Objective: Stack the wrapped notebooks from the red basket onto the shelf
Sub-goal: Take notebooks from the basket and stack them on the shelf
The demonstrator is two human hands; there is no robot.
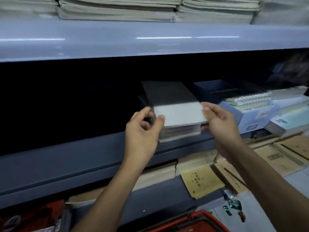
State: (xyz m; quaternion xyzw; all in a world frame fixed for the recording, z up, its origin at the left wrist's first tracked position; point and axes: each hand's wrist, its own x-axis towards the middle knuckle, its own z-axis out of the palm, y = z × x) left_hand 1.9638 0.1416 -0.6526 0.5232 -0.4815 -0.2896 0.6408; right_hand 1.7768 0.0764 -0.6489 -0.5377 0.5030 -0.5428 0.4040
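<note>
A grey metal shelf (83, 164) spans the view, its front lip running from lower left up to the right, with a dark, unlit bay behind it. Above it a second grey shelf board (150, 39) carries piles of pale paper stock (117, 9). Below the middle shelf lie rows of tan kraft-covered pads (202, 181), some printed with dark characters.

On the middle shelf, at the front edge and roughly centre, sits a short stack of wrapped notebooks (179, 129). The top one (177, 104) is tilted, its far end raised into the dark bay. Its cover is dark over the far part and pale grey-white over the near part, with a row of small punched holes along the left edge, and the clear wrap gives a faint sheen. To the right stand a dark open box (215, 89), spiral-bound pads (250, 101) and pale blue packs (260, 118).

The left hand (143, 129) comes up from below, thumb laid on the near left corner of the top notebook and fingers curled round its left edge, gripping it. The right hand (219, 121) holds the near right corner, thumb on top and fingers tucked beneath; both forearms are bare. At the bottom edge shows the rim of the red basket (197, 218); its contents cannot be seen.
</note>
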